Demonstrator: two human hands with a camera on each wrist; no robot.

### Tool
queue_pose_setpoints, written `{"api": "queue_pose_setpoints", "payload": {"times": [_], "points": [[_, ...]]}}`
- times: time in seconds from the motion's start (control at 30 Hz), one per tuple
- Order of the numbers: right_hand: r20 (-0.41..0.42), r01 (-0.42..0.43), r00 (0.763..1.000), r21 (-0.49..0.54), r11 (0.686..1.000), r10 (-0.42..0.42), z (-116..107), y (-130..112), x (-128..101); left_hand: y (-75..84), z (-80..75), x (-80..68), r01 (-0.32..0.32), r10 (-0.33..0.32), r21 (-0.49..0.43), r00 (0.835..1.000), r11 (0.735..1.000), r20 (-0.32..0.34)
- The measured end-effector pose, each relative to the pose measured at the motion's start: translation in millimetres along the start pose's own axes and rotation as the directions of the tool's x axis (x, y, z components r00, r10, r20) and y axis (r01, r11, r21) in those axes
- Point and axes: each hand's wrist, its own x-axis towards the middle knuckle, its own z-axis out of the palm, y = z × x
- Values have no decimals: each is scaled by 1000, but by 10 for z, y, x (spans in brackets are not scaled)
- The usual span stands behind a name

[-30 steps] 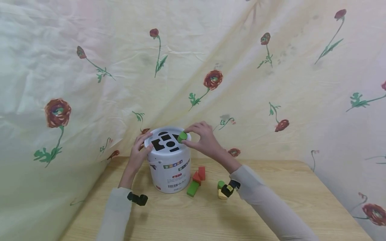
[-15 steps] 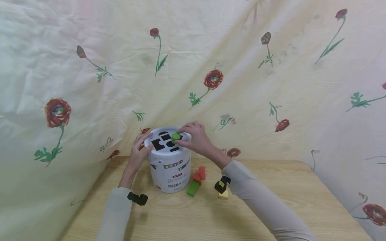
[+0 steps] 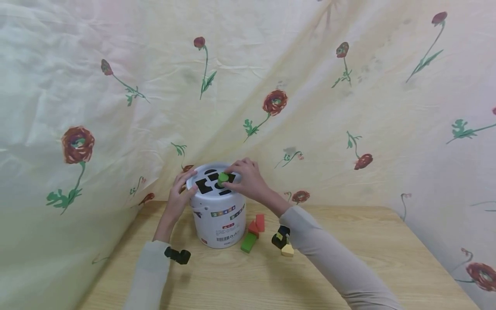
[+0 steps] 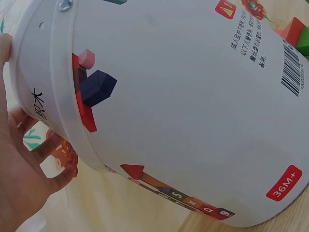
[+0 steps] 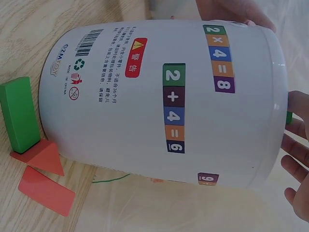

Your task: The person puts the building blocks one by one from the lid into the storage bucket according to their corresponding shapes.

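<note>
Lowered green cylinder (image 3: 222, 177) pinched by right hand (image 3: 248, 183) over bucket (image 3: 218, 215).

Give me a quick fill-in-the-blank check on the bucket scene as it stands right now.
1. The right hand pinches a small ____ cylinder over the lid's cut-out holes.
2. The left hand rests against the side of the ____ bucket.
3. Beside the bucket's base on the table lies a green block, next to two ____ blocks.

Missing words: green; white; red
</note>
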Motion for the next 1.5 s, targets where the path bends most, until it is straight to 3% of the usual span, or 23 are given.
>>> {"api": "queue_pose_setpoints", "payload": {"times": [0.2,0.77,0.9,1.17,1.5], "points": [[10,-16,1000,14,1000,16,56,26,3,-225,4,80,-8,8,8,1000,1000,-7],[0,18,1000,-7,1000,-18,103,42,-20,-223,11,82,-45,45,-2,999,999,-16],[-5,28,1000,-8,1000,-28,95,33,-26,-182,12,76,-28,28,0,1000,1000,-15],[-8,31,999,-14,999,-31,69,31,-47,97,18,-34,-17,17,11,1000,1000,5],[-66,51,997,20,999,-49,-17,151,-156,171,5,-64,-1,1,2,1000,1000,2]]}}
